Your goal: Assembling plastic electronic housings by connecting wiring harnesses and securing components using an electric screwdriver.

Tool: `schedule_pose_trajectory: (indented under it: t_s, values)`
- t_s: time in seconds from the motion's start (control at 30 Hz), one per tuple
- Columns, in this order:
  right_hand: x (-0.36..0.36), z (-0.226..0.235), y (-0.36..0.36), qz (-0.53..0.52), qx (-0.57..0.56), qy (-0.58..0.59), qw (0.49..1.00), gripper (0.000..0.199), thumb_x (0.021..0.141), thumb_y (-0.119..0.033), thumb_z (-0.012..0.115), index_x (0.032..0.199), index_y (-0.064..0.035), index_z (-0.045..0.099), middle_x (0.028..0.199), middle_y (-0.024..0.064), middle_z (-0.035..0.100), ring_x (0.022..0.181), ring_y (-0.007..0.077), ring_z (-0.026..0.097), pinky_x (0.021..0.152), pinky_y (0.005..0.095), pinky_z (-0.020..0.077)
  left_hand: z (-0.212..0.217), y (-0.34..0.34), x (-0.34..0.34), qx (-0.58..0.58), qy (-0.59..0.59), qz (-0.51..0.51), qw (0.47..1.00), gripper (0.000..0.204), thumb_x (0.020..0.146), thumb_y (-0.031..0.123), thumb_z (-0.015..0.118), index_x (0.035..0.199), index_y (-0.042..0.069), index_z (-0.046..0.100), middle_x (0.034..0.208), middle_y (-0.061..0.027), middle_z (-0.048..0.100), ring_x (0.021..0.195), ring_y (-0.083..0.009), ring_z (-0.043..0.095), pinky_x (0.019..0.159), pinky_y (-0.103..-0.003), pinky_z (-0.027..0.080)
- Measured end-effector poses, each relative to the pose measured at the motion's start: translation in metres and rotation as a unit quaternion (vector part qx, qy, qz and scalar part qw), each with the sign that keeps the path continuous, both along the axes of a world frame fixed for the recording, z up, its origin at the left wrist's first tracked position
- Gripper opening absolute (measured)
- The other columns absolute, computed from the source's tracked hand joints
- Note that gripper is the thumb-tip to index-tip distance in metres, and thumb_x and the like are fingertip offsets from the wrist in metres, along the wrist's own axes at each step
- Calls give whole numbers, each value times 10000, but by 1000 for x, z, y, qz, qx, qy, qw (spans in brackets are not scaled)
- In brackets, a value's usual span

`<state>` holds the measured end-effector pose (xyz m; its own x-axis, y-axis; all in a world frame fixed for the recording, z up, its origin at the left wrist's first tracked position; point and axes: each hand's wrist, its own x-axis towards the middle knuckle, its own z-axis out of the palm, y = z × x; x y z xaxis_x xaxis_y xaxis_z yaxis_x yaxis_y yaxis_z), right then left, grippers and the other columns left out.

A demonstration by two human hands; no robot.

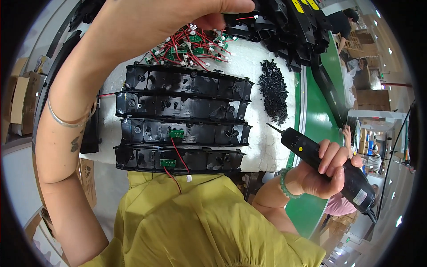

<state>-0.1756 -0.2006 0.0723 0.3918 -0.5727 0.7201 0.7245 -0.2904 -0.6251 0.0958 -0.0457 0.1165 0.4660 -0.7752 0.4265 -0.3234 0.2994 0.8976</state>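
Observation:
My right hand (331,171) is wrapped round a black electric screwdriver (307,147), its bit pointing up-left toward a pile of small black screws (272,91). At the top edge my left hand (209,13) reaches over a heap of small green circuit boards with red wires (191,46). Its fingers are curled, partly cut off, and what they hold is hidden; a short red wire with a white connector (255,17) shows beside them. Several black plastic housings (195,109) lie in rows before me. The two nearest carry a green circuit board (176,133) each, with red wires trailing.
White foam sheeting (271,153) lies under the parts, beside a green tabletop (327,115) on the right. More black plastic housings (284,26) are piled at the far right. Cardboard boxes (24,100) stand at the left. Other people are in the background at right.

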Motion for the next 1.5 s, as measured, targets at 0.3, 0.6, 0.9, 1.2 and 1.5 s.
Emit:
schedule_pose_trajectory:
  t_s: [0.3,0.6,0.9,1.2,1.5]
  values:
    - [-1,-3,-3,25,4,18,1000,318,791,-109,570,1098,-92,489,577,-32,393,488,74,391,538,245,317,-27,48,-19,154,-293,191,924,150,762,-29,692,907,-19,654,901,-85,669,732,-131,650,596,-234,513]
    - [15,-2,9,74,26,18,997,303,779,-95,561,1074,-102,491,600,-44,402,503,66,393,593,244,325,-37,98,-48,177,-102,137,969,251,715,-101,689,954,-26,676,884,-85,655,717,-105,611,640,-214,501]
    - [43,1,41,127,6,44,991,348,780,-103,593,1083,-120,424,592,-51,453,470,79,459,523,238,364,-99,82,-46,210,-166,122,956,171,729,-27,714,888,-25,651,849,-111,669,730,-205,662,642,-253,528]
    - [73,0,74,179,-12,100,979,331,768,-99,567,1078,-116,452,589,-58,442,470,45,407,551,224,339,-132,71,-54,177,-280,175,927,172,665,17,743,803,25,641,767,-96,647,730,-276,613,662,-341,498]
    - [83,-6,73,217,-52,159,962,364,793,-101,578,1139,-138,473,617,-50,443,492,64,417,569,249,339,-138,71,-54,204,-280,135,928,143,689,40,729,791,39,630,745,-86,630,718,-268,611,650,-340,498]
